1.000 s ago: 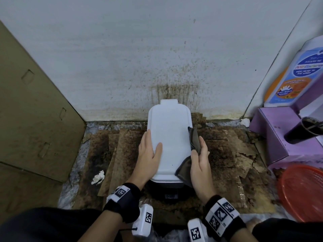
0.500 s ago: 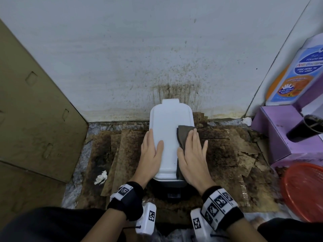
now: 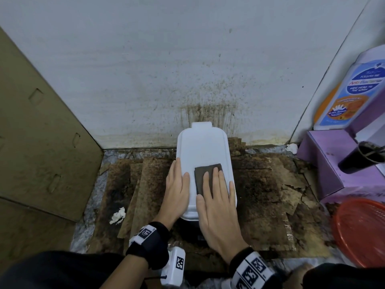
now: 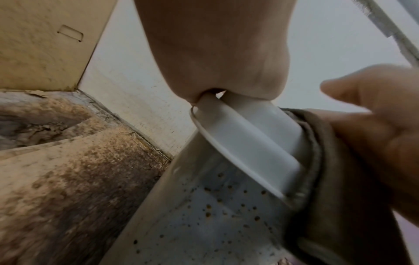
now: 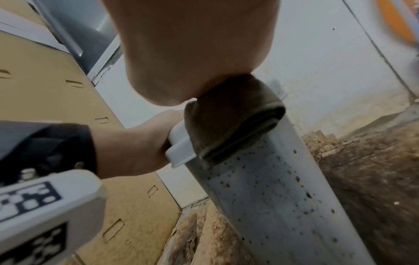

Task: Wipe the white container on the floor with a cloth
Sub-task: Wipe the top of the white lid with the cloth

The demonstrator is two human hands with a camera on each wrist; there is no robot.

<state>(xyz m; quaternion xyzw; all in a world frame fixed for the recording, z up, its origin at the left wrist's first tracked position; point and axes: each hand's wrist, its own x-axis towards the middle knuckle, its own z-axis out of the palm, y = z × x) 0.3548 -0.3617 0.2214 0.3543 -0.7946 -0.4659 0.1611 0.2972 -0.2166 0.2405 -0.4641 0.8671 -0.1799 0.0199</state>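
Observation:
A white lidded container [image 3: 203, 147] stands on the stained floor against the wall; its side wall [image 5: 272, 206] is speckled with brown spots. A dark brown cloth [image 3: 203, 176] lies flat on the near half of the lid. My right hand [image 3: 216, 197] presses flat on the cloth with straight fingers, and the cloth [image 5: 229, 122] hangs over the lid's near edge. My left hand [image 3: 177, 188] rests flat on the lid's left edge [image 4: 226, 147], thumb on top. The cloth [image 4: 335, 188] also shows beside my right hand in the left wrist view.
A cardboard sheet [image 3: 39, 147] leans at the left. Torn, mouldy cardboard [image 3: 266, 188] covers the floor, with a white paper scrap [image 3: 118, 215] at the left. At the right stand a purple box [image 3: 333, 163], a soap bottle [image 3: 352, 90] and a red basket [image 3: 362, 230].
My right hand moved from the container's right side up onto the lid, spreading the cloth flat and sliding it left. The left hand stayed on the lid's left edge.

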